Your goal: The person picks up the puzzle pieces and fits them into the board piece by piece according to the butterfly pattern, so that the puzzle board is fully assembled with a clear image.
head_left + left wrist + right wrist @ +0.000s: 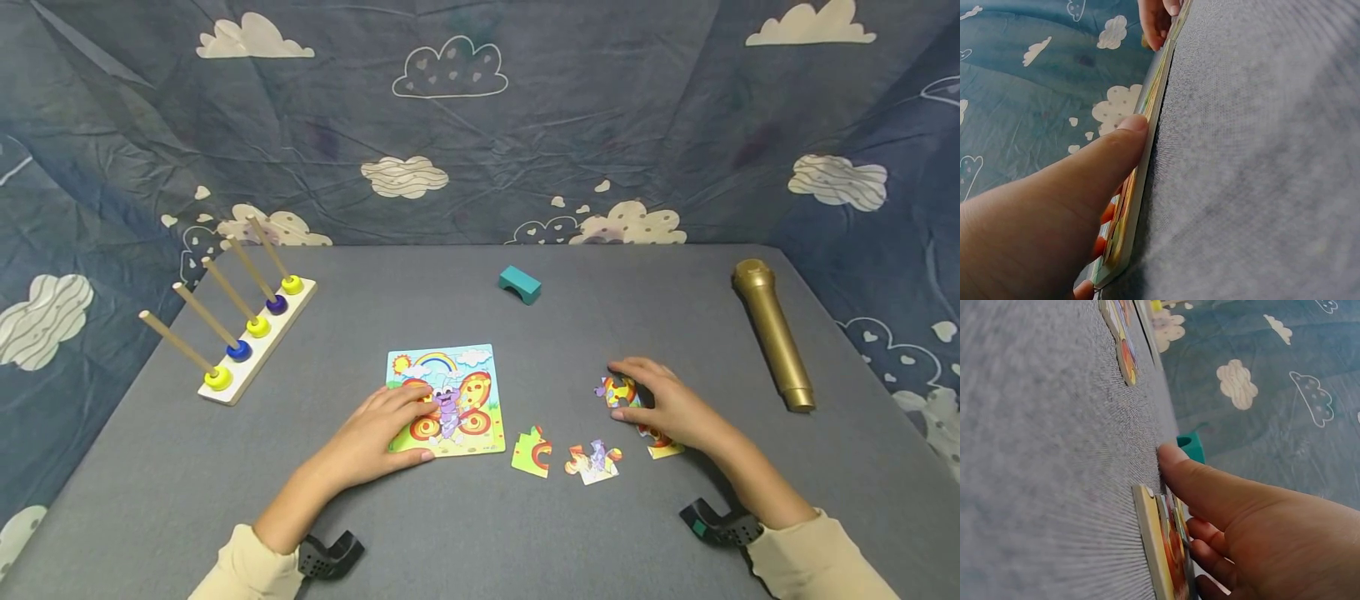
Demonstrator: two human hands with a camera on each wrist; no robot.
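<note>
Bright, purple-bodied butterfly puzzle [454, 403]; left hand [381, 427] spread atop; cannot tell if right hand [669, 408] pinches piece [619, 390].

The butterfly puzzle [453, 408] is multicoloured and the block [521, 284] teal.

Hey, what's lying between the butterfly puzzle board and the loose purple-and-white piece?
The head view shows a green piece with a red curve between them.

fingers [1213, 559] beside puzzle pieces [1152, 536], teal block [1195, 450], cloud-print cloth [1266, 419]
</note>
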